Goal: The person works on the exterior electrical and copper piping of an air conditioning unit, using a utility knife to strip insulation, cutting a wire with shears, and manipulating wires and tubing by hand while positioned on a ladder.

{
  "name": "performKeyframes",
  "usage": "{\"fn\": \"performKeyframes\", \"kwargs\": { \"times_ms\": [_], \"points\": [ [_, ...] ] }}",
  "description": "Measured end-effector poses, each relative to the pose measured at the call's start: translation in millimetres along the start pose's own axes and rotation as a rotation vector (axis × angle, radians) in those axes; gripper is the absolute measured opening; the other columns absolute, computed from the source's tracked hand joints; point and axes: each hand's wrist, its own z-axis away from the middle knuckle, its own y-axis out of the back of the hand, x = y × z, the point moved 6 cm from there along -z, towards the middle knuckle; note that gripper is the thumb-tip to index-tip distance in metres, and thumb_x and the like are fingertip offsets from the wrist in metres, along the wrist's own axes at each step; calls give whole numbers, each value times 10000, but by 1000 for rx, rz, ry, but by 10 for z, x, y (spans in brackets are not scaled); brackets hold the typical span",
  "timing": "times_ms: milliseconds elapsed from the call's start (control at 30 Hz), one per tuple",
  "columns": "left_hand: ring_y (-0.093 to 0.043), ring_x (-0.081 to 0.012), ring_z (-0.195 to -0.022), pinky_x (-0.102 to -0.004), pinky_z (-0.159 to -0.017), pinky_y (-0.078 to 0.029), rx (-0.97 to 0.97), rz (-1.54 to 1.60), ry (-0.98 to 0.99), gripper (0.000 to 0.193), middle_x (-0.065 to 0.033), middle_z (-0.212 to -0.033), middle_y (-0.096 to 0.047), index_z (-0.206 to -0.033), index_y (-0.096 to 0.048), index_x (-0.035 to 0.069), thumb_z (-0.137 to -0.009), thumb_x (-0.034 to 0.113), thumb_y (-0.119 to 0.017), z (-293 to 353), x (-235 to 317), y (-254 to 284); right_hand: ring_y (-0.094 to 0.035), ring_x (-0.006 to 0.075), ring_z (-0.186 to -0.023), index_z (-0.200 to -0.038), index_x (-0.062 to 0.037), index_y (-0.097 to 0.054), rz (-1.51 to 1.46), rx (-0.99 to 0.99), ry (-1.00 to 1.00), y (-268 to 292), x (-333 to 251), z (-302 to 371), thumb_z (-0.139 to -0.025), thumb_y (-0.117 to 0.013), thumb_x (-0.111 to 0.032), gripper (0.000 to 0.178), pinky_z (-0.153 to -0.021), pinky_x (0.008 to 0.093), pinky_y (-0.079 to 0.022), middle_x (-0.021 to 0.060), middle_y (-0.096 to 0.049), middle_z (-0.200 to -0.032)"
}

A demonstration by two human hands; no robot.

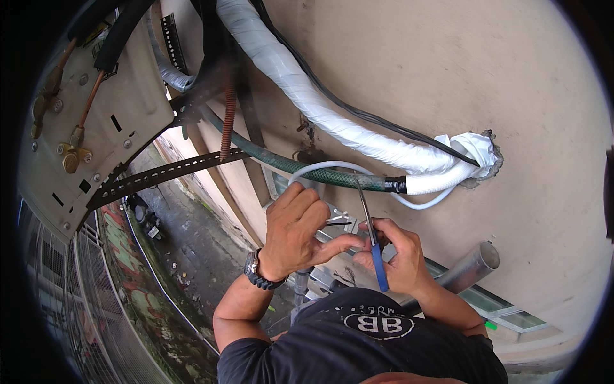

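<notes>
Here we are against the wall (543, 211), both hands up in front of the chest, and the pale cable (419, 207) is the thing to watch. It leaves the left hand (297, 224) at the top of the fist, arches across the green hose (342, 177), then swings below the short white pipe (425, 184) and back up toward the ragged hole (497, 163), up and to the right of both hands.

The left hand is curled tight round the cable's near end, thumb stretched out to the right. The right hand (403, 256) has its fingers wrapped on the blue-handled scissors (376, 256); whether the blades are parted, I can't tell from here.

Now the key line: a dark strand (340, 223) pokes rightward out of the left hand, lying nearly level, while the scissors stand steeply, tips up toward the hose — the two long axes almost crosswise. The strand's tip sits just left of the blades, seemingly short of touching. Left hand nearest the strand, right hand nearer the hole — and above them, the white wrapped bundle (307, 93) slants down into that same hole.
</notes>
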Motion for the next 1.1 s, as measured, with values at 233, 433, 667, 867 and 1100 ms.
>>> {"fn": "performKeyframes", "kwargs": {
  "times_ms": [233, 433, 667, 867, 1100],
  "points": [
    [-560, -309, -757, -405, -639, -469, 7, 57, 77, 122, -112, -856, -574, -899, -632, 27, -835, 64, -728, 47, -72, -14, -693, 261, -811, -1235, 52, -618, 68, -84, 83, 39, -75, 209, -759, -920, -254, 641, -750, 361, -542, 137, -681, -949],
    [-617, -313, -775, -397, -676, -490, 23, 117, 196, 150, -124, -890, -636, -963, -677, 3, -826, -48, -712, 26, -4, -76, -668, 299, -782, -1248, 41, -601, 20, -39, 51, -93, -45, 145, -780, -911, -305, 659, -720, 397, -543, 115, -645, -908],
    [-620, -311, -732, -381, -650, -479, 107, 153, 348, 119, -125, -824, -633, -957, -693, -6, -849, -32, -737, 80, -18, -73, -671, 302, -834, -1226, 43, -593, 61, -2, 167, -125, -115, 8, -777, -908, -315, 656, -753, 418, -545, 136, -647, -983],
    [-615, -313, -709, -379, -646, -474, 131, 156, 351, 103, -128, -810, -632, -944, -692, -7, -854, -31, -737, 65, -4, -106, -680, 304, -830, -1228, 55, -589, 42, -22, 110, -182, -62, 87, -790, -900, -293, 640, -743, 415, -546, 163, -658, -970],
    [-609, -299, -702, -388, -633, -472, 107, 113, 253, 145, -116, -806, -623, -951, -702, 9, -829, -3, -779, 57, 79, -108, -674, 312, -723, -1189, 34, -608, 48, 41, 124, -73, -156, -59, -805, -899, -259, 563, -656, 405, -529, 158, -660, -878]
  ]
}}
